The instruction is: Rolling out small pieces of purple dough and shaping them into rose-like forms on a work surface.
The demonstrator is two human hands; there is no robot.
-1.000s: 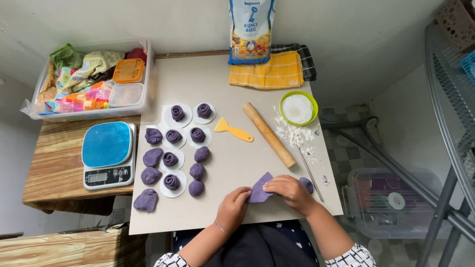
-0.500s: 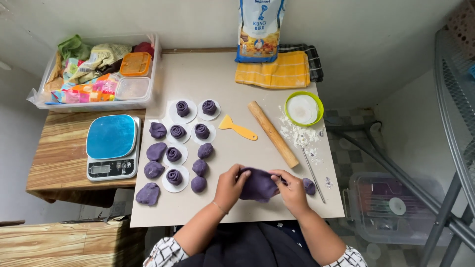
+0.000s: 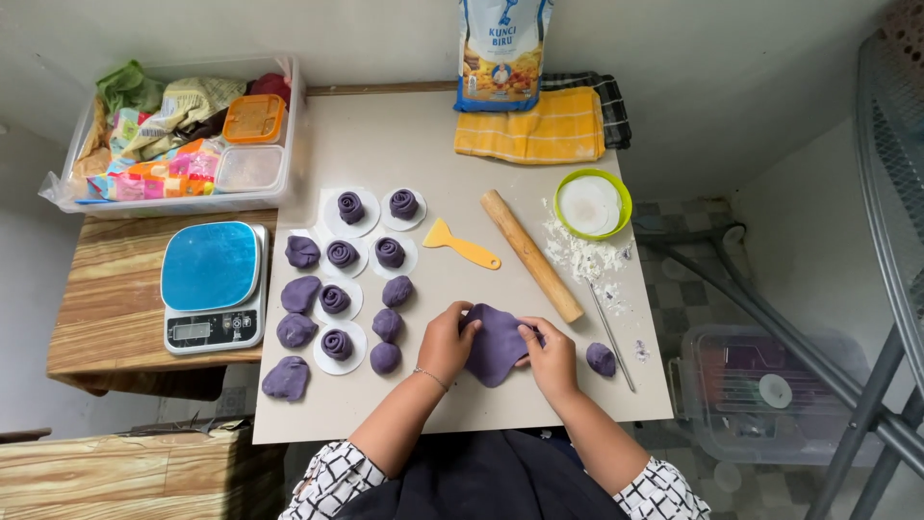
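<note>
Where the scene begins at the far left, a clear plastic tub [image 3: 72, 188] of crumpled packets and two lidded boxes stands above a blue-topped digital kitchen scale [image 3: 213, 284] on a wooden side table [image 3: 111, 318]. Next comes the pale grey bench [image 3: 385, 144], carrying purple dough pieces: plain lumps [image 3: 287, 377] in the leftmost column, then spiral-rolled purple buns on round white paper discs [image 3: 337, 344], then a further column of small purple balls [image 3: 385, 357]. The person's left hand [image 3: 446, 342] rests on the left edge of a flattened purple dough sheet [image 3: 494, 342], which lies on the bench near its front edge; the fingers curl narrowly over that edge, touching the dough. The right hand [image 3: 553, 356] meets the sheet's right edge, fingers bent and pinching it lightly. Behind the hands lie a yellow plastic scraper [image 3: 460, 245] and a wooden rolling pin [image 3: 531, 254], set diagonally. A blue-and-white flour bag [image 3: 502, 53] stands at the back, beside a folded yellow cloth [image 3: 529, 130]. Further right sit a green-rimmed bowl with a white inside [image 3: 593, 203], scattered white flour [image 3: 582, 258], a thin metal rod [image 3: 611, 337] and one small purple dough ball [image 3: 601, 359], just beside the right hand.
</note>
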